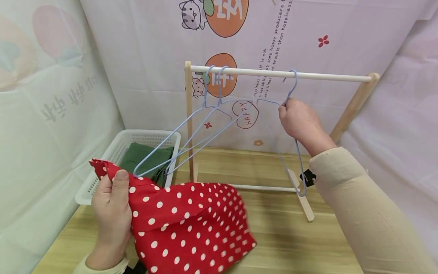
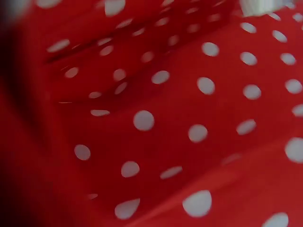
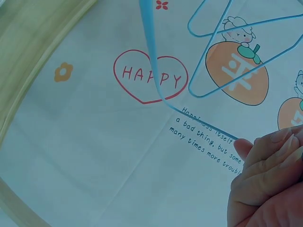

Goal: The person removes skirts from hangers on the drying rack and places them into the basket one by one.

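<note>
My left hand [image 1: 113, 209] pinches a red cloth with white polka dots [image 1: 191, 224] near its upper corner, thumb on top. The cloth hangs to the right over the table and fills the left wrist view. My right hand [image 1: 304, 120] grips a blue wire hanger [image 1: 301, 167] just below its hook, which is over the rack's white rail [image 1: 246, 71]. In the right wrist view the fingers of the right hand [image 3: 270, 175] curl around the hanger's shoulder. Two more blue hangers [image 1: 184, 125] hang at the rail's left end, their lower ends above the cloth.
A white plastic basket [image 1: 119, 140] with folded dark green cloth [image 1: 143, 156] stands at the left. The rack's wooden posts [image 1: 356, 102] rise on both sides. A black clip [image 1: 309, 177] shows by the right sleeve. Printed white fabric [image 1: 147, 57] encloses the wooden table [image 1: 284, 236].
</note>
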A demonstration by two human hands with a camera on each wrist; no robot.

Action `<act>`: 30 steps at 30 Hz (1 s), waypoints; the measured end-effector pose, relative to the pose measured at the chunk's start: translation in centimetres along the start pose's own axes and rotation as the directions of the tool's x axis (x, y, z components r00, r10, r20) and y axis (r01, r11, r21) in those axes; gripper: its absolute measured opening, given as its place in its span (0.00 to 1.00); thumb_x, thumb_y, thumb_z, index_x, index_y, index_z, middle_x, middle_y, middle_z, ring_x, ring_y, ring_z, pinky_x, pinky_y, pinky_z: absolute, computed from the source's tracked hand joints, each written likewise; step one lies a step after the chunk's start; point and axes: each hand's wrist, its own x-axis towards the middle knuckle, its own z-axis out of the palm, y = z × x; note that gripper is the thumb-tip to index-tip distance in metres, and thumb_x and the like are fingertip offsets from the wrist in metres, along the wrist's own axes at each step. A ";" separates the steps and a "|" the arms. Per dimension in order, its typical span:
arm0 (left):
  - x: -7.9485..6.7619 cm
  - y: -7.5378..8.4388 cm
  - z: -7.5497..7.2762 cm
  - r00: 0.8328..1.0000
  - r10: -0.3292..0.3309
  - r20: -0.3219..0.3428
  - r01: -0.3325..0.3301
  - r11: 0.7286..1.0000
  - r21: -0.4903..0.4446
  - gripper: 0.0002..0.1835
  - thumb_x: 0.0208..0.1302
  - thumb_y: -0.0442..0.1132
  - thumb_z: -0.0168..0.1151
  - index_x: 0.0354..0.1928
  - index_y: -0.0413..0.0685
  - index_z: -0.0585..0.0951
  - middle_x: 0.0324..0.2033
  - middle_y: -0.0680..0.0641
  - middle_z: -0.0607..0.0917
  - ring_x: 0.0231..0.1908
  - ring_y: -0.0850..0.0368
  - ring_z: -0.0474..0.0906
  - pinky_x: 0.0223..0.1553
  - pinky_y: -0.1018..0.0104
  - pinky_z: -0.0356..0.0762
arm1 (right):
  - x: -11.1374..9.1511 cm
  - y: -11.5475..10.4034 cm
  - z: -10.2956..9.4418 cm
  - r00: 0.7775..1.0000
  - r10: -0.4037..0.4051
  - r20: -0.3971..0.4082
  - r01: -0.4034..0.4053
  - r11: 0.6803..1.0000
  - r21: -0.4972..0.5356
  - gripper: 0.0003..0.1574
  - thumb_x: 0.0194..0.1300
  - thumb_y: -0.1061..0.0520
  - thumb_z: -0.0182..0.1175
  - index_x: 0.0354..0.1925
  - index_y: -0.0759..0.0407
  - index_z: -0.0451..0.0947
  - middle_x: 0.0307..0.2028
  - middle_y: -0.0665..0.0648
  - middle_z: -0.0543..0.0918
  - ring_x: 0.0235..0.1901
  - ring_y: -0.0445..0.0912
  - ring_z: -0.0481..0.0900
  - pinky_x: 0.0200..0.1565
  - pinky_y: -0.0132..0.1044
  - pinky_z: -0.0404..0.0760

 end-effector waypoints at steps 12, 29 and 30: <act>-0.1 2.4 -1.1 1.000 -0.018 0.012 0.017 0.992 0.122 0.12 0.70 0.38 0.56 0.38 0.32 0.73 0.23 0.39 0.79 0.22 0.49 0.81 0.23 0.66 0.81 | 0.1 -0.2 0.2 1.000 -0.002 -0.001 0.002 1.000 -0.011 0.26 0.75 0.50 0.32 0.49 0.67 0.70 0.36 0.66 0.75 0.31 0.58 0.73 0.29 0.48 0.72; 1.7 8.0 -2.1 0.998 0.057 0.029 -0.061 0.978 0.202 0.10 0.68 0.33 0.57 0.37 0.29 0.74 0.22 0.38 0.80 0.20 0.50 0.81 0.20 0.67 0.80 | -0.1 -0.4 0.3 1.000 -0.021 0.023 0.021 1.000 -0.008 0.27 0.74 0.52 0.29 0.51 0.69 0.68 0.36 0.66 0.74 0.31 0.58 0.72 0.30 0.48 0.72; 1.9 8.3 -2.1 0.997 0.065 0.032 -0.070 0.976 0.207 0.10 0.67 0.33 0.57 0.36 0.28 0.74 0.22 0.37 0.80 0.20 0.50 0.81 0.20 0.67 0.79 | -0.1 -0.4 0.3 0.999 -0.022 0.024 0.022 1.000 -0.007 0.27 0.74 0.52 0.29 0.51 0.69 0.68 0.36 0.66 0.74 0.31 0.58 0.72 0.30 0.48 0.72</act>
